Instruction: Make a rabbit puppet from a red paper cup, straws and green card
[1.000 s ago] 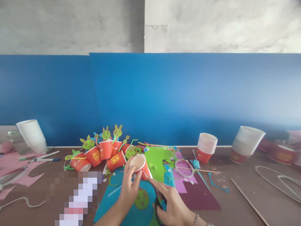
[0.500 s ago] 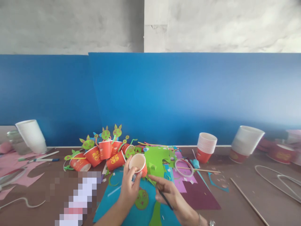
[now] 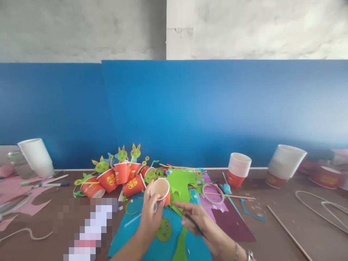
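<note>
My left hand (image 3: 152, 212) is closed around a red paper cup (image 3: 160, 189), its pale inside tilted up towards me. To the right, my right hand (image 3: 198, 222) grips a slim black pen-like tool (image 3: 195, 225) whose tip I cannot make out. Its index finger points at the cup, apart from it. Below the hands lies a blue paper sheet (image 3: 130, 232). On that sheet are a round green paper face (image 3: 164, 230) and a green paper strip (image 3: 180, 244).
Decorated red cups (image 3: 109, 180) with green animal faces crowd the back left. Green paper (image 3: 181, 181) and a tape roll (image 3: 213, 193) lie behind my right hand. A stack of paper cups (image 3: 239, 169) stands at right, with a wooden stick (image 3: 288, 232) nearer me.
My right hand has shifted slightly to the right with the black tool. The cup in my left hand has moved a touch and tilts a little differently.
</note>
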The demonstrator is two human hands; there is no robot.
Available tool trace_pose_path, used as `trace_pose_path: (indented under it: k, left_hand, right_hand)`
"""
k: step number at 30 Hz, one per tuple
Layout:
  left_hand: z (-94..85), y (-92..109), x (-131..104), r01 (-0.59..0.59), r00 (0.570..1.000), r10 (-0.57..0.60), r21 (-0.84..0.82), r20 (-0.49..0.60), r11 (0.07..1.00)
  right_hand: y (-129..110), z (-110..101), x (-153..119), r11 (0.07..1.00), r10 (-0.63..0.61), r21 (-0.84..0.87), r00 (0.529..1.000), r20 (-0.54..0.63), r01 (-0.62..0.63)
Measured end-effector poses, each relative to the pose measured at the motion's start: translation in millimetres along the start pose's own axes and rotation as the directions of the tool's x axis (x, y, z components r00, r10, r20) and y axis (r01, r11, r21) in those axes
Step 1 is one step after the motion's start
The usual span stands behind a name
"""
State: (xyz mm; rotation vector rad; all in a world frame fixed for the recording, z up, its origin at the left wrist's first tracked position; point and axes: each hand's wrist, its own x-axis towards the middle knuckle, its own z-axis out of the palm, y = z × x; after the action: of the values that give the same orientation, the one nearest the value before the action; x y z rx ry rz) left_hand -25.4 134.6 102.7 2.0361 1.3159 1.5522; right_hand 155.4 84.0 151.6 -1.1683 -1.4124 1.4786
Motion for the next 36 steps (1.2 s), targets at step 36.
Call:
trace_pose_path:
  k: [36]
  left_hand:
    - [1.0,10.0,-4.7,-0.051,0.997,0.05,0.019,0.061,0.999]
  right_hand:
    - [-10.9,4.4,0.9,0.973,-0.017,-0.23,0.998,0.054,0.029]
